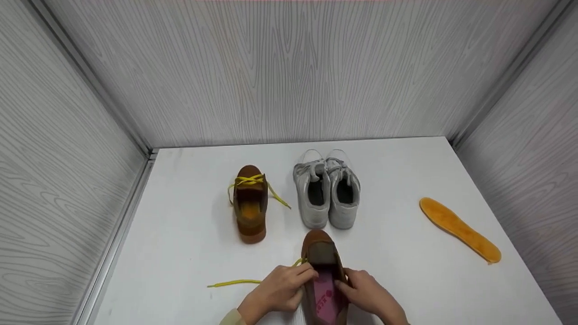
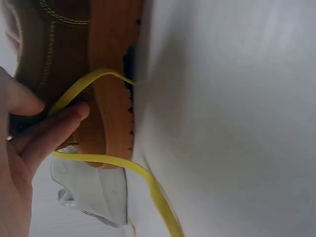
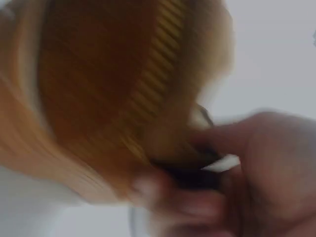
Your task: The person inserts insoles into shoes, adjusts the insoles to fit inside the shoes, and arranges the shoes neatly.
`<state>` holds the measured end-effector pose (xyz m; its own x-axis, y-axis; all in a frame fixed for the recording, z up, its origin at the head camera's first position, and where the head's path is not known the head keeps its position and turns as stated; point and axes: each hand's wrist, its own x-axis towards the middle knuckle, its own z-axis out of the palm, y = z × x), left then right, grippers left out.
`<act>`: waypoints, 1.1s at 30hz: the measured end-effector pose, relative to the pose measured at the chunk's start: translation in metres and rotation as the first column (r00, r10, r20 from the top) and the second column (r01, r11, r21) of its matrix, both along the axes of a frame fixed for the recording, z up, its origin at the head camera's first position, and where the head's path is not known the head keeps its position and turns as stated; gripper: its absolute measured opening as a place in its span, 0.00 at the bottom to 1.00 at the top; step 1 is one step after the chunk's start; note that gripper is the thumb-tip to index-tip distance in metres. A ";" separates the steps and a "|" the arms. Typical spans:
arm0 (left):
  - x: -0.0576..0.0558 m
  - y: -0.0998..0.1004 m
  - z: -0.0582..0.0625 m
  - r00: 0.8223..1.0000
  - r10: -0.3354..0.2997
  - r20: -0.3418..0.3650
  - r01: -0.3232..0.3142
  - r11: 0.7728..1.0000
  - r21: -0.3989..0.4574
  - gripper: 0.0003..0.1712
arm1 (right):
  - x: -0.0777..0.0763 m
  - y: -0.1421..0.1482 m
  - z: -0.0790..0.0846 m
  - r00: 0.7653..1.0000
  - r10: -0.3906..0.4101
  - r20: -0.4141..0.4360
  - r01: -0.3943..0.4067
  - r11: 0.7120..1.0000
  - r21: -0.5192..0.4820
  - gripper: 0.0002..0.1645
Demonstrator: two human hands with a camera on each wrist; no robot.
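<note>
A brown moccasin-style shoe (image 1: 316,239) stands at the front of the table, toe pointing away, its tongue (image 1: 322,253) showing. Inside lies a pink surface (image 1: 326,300) with printed marks. My left hand (image 1: 282,286) grips the shoe's left side at the opening. There the yellow lace (image 2: 89,84) runs by the fingers, and one end trails left over the table. On the opposite side, my right hand (image 1: 368,291) holds the upper, its thumb over the edge and fingers outside. The right wrist view is blurred but shows the stitched brown heel (image 3: 98,74) beside the fingers.
The other brown shoe (image 1: 251,228), with an orange-yellow inside and yellow laces, stands further back to the left. Two white sneakers (image 1: 311,215) sit side by side behind the held shoe. An orange insole (image 1: 460,230) lies at the right. Grey wood-grain panels (image 1: 289,72) enclose the table.
</note>
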<state>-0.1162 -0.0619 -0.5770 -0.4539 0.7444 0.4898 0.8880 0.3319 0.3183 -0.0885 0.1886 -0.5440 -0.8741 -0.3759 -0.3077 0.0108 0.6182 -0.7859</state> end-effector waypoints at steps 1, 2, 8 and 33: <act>-0.001 0.001 0.004 1.000 0.025 0.013 -0.025 0.999 0.043 0.22 | -0.004 0.006 0.005 1.000 0.025 0.013 -0.024 0.999 -0.025 0.24; -0.002 0.002 0.008 0.998 0.054 0.019 -0.056 0.994 0.091 0.21 | -0.007 0.012 0.011 0.999 0.047 0.010 -0.047 0.998 -0.041 0.27; -0.011 0.018 0.028 0.939 0.344 0.004 -0.324 0.881 0.345 0.09 | -0.022 0.043 0.033 0.981 0.032 -0.192 -0.050 0.995 -0.090 0.26; -0.003 0.055 0.009 0.685 0.421 0.595 -0.576 0.813 0.088 0.31 | -0.078 0.268 -0.046 0.920 -0.346 -0.182 0.388 0.862 0.327 0.60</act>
